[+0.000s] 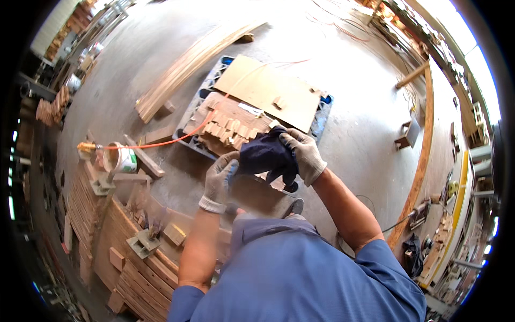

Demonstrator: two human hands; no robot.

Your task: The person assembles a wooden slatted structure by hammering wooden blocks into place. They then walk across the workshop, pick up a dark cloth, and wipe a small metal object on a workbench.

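Both my hands wear light grey work gloves. My left hand [220,180] grips the left edge of a dark navy cloth [265,155] held in front of my chest. My right hand [304,153] holds the same cloth from its upper right side. The cloth hangs bunched between the two hands, above a blue pallet [322,121] that carries a flat board [271,91] and several small wood blocks [230,129].
A white bucket [122,160] stands at the left on the concrete floor, with an orange hose [166,142] running past it. Stacked curved wooden pieces [134,263] fill the lower left. Long wood strips [188,67] lie beyond the pallet. A curved wooden rail [421,166] runs along the right.
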